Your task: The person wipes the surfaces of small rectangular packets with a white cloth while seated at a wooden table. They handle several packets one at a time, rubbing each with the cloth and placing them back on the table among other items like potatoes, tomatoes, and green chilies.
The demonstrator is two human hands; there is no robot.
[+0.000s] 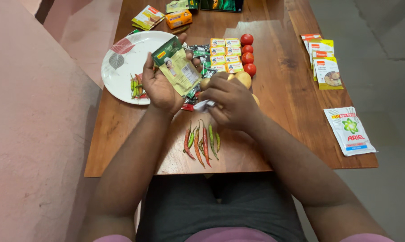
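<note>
Above the chillies point(202, 142) on the table point(296, 85), the left hand point(160, 87) grips a green-and-yellow sachet point(178, 67), while the right hand point(231, 101) pinches a small white packet point(203, 105); other goods already lie in rows.

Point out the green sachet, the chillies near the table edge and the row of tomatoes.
green sachet point(179, 67), head view, middle of its printed face, held in the left hand point(160, 87).
chillies point(201, 143), head view, middle of the bunch.
tomatoes point(247, 54), head view, centre of the row.
</note>
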